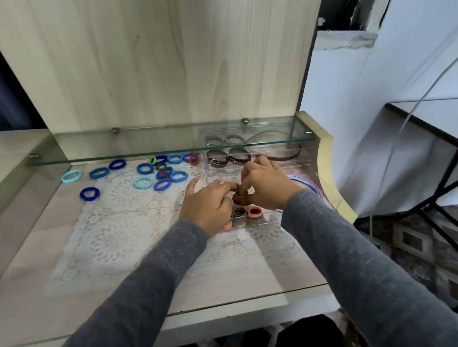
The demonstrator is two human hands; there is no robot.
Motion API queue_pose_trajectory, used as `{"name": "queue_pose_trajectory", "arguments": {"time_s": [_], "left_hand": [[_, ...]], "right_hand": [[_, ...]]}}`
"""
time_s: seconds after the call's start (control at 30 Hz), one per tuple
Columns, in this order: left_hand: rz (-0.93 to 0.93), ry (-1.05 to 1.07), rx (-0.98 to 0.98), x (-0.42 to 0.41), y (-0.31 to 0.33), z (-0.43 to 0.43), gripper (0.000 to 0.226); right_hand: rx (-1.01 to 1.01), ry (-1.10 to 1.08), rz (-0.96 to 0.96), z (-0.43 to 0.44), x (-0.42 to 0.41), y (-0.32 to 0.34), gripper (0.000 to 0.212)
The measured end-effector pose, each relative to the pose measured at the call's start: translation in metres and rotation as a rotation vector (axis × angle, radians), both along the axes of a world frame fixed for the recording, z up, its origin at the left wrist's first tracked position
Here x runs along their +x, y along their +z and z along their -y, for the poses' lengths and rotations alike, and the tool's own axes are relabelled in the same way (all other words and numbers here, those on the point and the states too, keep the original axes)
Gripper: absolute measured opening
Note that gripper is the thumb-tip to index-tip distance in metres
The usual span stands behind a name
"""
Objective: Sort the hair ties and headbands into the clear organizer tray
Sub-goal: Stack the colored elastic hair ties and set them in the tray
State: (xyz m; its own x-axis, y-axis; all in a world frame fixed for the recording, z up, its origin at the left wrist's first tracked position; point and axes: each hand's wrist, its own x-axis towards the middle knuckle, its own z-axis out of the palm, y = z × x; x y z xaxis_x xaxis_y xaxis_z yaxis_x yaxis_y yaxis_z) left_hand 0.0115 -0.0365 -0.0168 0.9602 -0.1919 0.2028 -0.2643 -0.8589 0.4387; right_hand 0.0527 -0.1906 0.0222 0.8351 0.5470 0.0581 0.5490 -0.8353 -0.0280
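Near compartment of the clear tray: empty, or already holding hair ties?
Holding some. Stacks of coloured hair ties stand inside it, against the front wall of the tray.

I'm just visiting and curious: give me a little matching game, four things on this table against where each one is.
1 brown headband
2 orange hair tie
3 dark blue hair tie
4 small tie stack

A loose on the table, left
B pinched between left hand and right hand
C clear tray, near compartment
D tray's far compartment

Pairs: 1-D, 2-C, 3-A, 4-B
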Motion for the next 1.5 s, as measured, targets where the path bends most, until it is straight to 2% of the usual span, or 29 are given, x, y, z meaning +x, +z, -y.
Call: {"name": "queue_pose_trajectory", "arguments": {"time_s": [0.13,0.27,0.43,0.57,0.73,1.0,1.13,1.23,1.5], "left_hand": [[0.12,0.002,-0.011,0.001,-0.012,-0.013,0.053],[0.202,-0.117,0.143,0.003,-0.025,-0.024,0.072],[0.145,-0.137,0.154,0.005,-0.032,-0.026,0.093],[0.108,-0.124,0.141,0.008,-0.032,-0.026,0.1],[0.071,-0.124,0.099,0.007,-0.03,-0.025,0.105],[0.141,-0.159,0.049,0.005,-0.032,-0.025,0.093],[0.258,-0.161,-0.059,0.0,-0.034,-0.027,0.072],[0.308,-0.203,-0.059,-0.002,-0.035,-0.029,0.06],[0.34,-0.242,-0.052,0.0,-0.038,-0.03,0.05]], "right_hand": [[-0.025,0.007,0.004,-0.002,0.005,-0.005,0.016],[-0.056,0.004,-0.01,-0.006,0.01,-0.006,0.019],[-0.117,-0.01,-0.103,-0.009,0.012,0.0,0.026],[-0.229,-0.008,-0.158,-0.011,0.007,0.012,0.036],[-0.255,0.021,-0.156,-0.015,-0.002,0.014,0.038],[-0.289,0.025,-0.155,-0.019,-0.009,0.016,0.038],[-0.29,0.006,-0.173,-0.02,-0.009,0.015,0.041],[-0.285,-0.016,-0.185,-0.021,-0.007,0.014,0.041],[-0.271,-0.032,-0.23,-0.023,-0.006,0.014,0.034]]}}
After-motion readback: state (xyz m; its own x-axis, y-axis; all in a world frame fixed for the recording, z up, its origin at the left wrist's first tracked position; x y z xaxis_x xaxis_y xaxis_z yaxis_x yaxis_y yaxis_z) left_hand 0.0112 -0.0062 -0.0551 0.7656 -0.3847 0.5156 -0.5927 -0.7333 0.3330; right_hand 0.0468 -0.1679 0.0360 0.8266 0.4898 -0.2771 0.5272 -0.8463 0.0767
